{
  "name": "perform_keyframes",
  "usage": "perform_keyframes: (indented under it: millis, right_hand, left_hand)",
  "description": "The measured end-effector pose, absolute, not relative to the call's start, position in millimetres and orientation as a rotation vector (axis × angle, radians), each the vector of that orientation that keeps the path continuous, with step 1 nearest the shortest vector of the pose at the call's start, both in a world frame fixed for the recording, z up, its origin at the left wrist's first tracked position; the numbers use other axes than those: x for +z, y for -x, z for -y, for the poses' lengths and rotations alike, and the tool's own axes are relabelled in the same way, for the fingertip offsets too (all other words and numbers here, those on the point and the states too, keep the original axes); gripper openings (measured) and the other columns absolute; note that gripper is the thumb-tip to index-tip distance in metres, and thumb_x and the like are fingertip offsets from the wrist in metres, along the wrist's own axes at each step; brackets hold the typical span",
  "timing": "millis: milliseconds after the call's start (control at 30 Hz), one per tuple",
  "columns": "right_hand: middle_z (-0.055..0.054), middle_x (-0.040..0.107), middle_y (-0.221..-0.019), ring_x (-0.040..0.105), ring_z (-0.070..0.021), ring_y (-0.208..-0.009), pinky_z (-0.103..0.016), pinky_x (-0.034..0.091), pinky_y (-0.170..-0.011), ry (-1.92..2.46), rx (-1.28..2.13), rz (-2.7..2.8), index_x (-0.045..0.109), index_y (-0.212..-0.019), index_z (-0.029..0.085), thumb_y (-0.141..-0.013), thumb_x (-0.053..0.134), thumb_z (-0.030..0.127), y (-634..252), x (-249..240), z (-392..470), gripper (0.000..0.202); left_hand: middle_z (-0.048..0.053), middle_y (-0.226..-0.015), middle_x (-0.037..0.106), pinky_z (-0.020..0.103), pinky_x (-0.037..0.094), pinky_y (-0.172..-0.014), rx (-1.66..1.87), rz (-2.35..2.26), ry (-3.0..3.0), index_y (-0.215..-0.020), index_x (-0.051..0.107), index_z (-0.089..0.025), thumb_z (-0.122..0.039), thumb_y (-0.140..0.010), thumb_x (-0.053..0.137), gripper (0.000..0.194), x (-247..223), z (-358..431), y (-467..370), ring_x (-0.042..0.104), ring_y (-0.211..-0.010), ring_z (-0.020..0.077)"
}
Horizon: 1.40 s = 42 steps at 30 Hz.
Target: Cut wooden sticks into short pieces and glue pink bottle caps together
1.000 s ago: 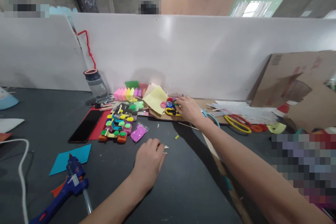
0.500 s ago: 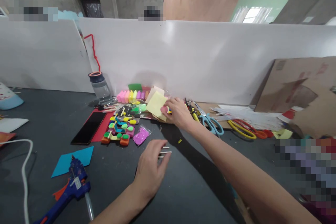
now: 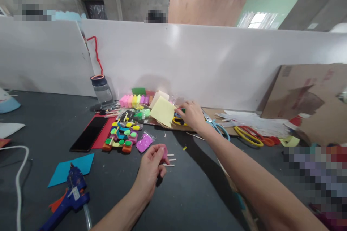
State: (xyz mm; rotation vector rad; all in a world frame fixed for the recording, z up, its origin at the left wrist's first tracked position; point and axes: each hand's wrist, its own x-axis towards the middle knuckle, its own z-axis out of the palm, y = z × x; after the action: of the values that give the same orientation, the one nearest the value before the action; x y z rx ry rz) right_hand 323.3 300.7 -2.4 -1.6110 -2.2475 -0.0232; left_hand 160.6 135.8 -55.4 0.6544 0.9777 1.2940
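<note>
My left hand (image 3: pixel 151 164) is closed in a pinch on a small flat pink piece (image 3: pixel 164 154) above the dark table. Several thin white sticks (image 3: pixel 170 159) lie at its fingertips. Farther back, my right hand (image 3: pixel 192 114) is among the supplies, fingers curled around a small green piece (image 3: pixel 183 110); the grip is partly hidden. Beneath it are blue and yellow round items (image 3: pixel 178 119). Left of that hand rests a sheet of pale yellow paper (image 3: pixel 163 111). Small clay models with coloured wheels (image 3: pixel 121 135) stand beside a purple clay packet (image 3: pixel 145 142).
A blue glue gun (image 3: pixel 77 191) lies front left by blue paper (image 3: pixel 88 162). Behind it are a phone (image 3: pixel 89 133) and a water bottle (image 3: pixel 102 92). Blue scissors (image 3: pixel 221 130) and yellow-handled scissors (image 3: pixel 248 139) lie right. A white partition (image 3: pixel 189 65) borders the back.
A pink piece now shows in my left hand, whose fingers have closed and turned. The pink disc at my right fingertips is gone from there; that hand has shifted slightly right, uncovering round items.
</note>
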Motion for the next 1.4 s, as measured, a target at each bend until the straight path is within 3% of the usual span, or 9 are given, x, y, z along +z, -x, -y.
perform_keyframes:
  millis: [100, 233, 433, 533, 733, 967, 1133, 1400]
  right_hand:
    - [-0.010, 0.062, -0.121, 0.059, -0.0252, -0.112, -0.049, 0.047, -0.099, 1.785, -0.115, 2.163, 0.064, -0.113, 0.014, -0.095, 0.063, 0.038, -321.7, -8.8, -336.7, 0.030]
    - [-0.010, 0.062, -0.121, 0.060, -0.0247, -0.110, -0.048, 0.049, -0.097, 1.811, -0.137, 2.148, 0.064, -0.113, 0.014, -0.095, 0.064, 0.038, -317.0, -17.1, -348.5, 0.030]
    - [-0.008, 0.066, -0.109, 0.063, -0.0221, -0.104, -0.043, 0.050, -0.093, 1.388, -0.058, 2.254, 0.064, -0.109, 0.014, -0.097, 0.061, 0.036, -324.5, -4.3, -299.0, 0.025]
    - [-0.007, 0.070, -0.099, 0.066, -0.0195, -0.092, -0.032, 0.050, -0.083, 1.086, 0.045, 2.347, 0.064, -0.097, 0.018, -0.091, 0.070, 0.039, -328.8, 5.4, -246.5, 0.023]
    - [-0.008, 0.072, -0.096, 0.068, -0.0218, -0.089, -0.032, 0.050, -0.077, 0.868, 0.110, 2.388, 0.060, -0.099, 0.023, -0.092, 0.068, 0.037, -332.2, 9.9, -160.3, 0.018]
    - [-0.011, 0.069, -0.102, 0.065, -0.0187, -0.087, -0.029, 0.052, -0.076, 0.802, -0.005, 2.308, 0.061, -0.109, 0.013, -0.096, 0.062, 0.040, -336.6, 10.1, -115.0, 0.029]
    - [-0.011, 0.067, -0.107, 0.063, -0.0160, -0.092, -0.025, 0.051, -0.081, 0.797, -0.071, 2.273, 0.059, -0.117, 0.012, -0.098, 0.058, 0.040, -342.7, 15.4, -99.4, 0.033]
    - [-0.007, 0.066, -0.101, 0.063, -0.0147, -0.093, -0.025, 0.051, -0.085, 0.722, 0.121, 2.262, 0.056, -0.117, 0.015, -0.099, 0.057, 0.043, -344.2, 16.1, -98.4, 0.033]
  left_hand:
    - [-0.003, -0.068, 0.059, 0.016, 0.036, -0.041, 1.306, -0.960, -0.631, -0.094, 0.064, -0.013, -0.053, -0.063, 0.085, 0.055, -55.6, -138.2, -160.4, 0.047, -0.048, 0.0046]
    - [0.002, -0.081, 0.065, 0.016, 0.040, -0.044, 1.348, -0.949, -0.609, -0.098, 0.065, -0.014, -0.045, -0.062, 0.088, 0.053, -58.7, -140.6, -159.8, 0.057, -0.060, 0.0082]
    - [0.007, -0.098, 0.069, 0.018, 0.046, -0.051, 1.411, -0.921, -0.607, -0.103, 0.066, -0.016, -0.044, -0.070, 0.084, 0.047, -54.8, -139.9, -157.7, 0.067, -0.077, 0.0132]
    - [0.005, -0.092, 0.069, 0.018, 0.046, -0.051, 1.442, -0.898, -0.649, -0.100, 0.067, -0.016, -0.045, -0.073, 0.081, 0.042, -46.2, -137.0, -156.8, 0.065, -0.073, 0.0119]
    - [0.001, -0.077, 0.071, 0.017, 0.047, -0.049, 1.406, -0.869, -0.729, -0.093, 0.070, -0.016, -0.037, -0.062, 0.089, 0.043, -28.6, -121.1, -160.5, 0.060, -0.059, 0.0092]
    - [0.000, -0.087, 0.077, 0.014, 0.053, -0.071, 1.302, -0.733, -0.766, -0.093, 0.074, -0.021, -0.019, -0.067, 0.088, 0.030, -20.1, -95.6, -166.4, 0.069, -0.078, 0.0092]
    - [0.000, -0.088, 0.077, 0.014, 0.053, -0.070, 1.171, -0.611, -0.718, -0.097, 0.074, -0.022, -0.021, -0.067, 0.090, 0.034, -18.5, -86.9, -165.4, 0.069, -0.076, 0.0087]
    - [-0.004, -0.078, 0.074, 0.009, 0.048, -0.061, 1.042, -0.479, -0.606, -0.095, 0.073, -0.024, -0.019, -0.066, 0.091, 0.034, -19.3, -85.5, -164.3, 0.066, -0.067, 0.0047]
